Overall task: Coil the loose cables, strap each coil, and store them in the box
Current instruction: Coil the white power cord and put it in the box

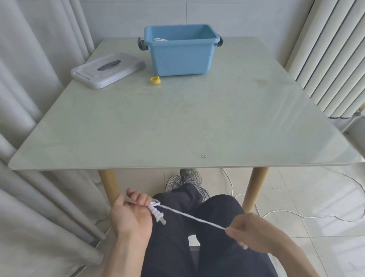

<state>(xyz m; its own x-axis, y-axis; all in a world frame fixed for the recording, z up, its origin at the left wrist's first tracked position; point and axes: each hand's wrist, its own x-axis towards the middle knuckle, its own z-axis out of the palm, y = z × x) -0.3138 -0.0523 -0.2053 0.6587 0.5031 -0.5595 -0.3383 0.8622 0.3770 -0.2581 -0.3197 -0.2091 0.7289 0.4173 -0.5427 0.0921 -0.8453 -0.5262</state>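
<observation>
Where fingers curl, cable end hidden.

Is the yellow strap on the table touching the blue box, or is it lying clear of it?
Apart. The head view shows the yellow strap lying on the table just off the blue box's front left corner, with a strip of bare tabletop between them.

Glossy glass-like table — blue plastic box — wooden legs.
</observation>
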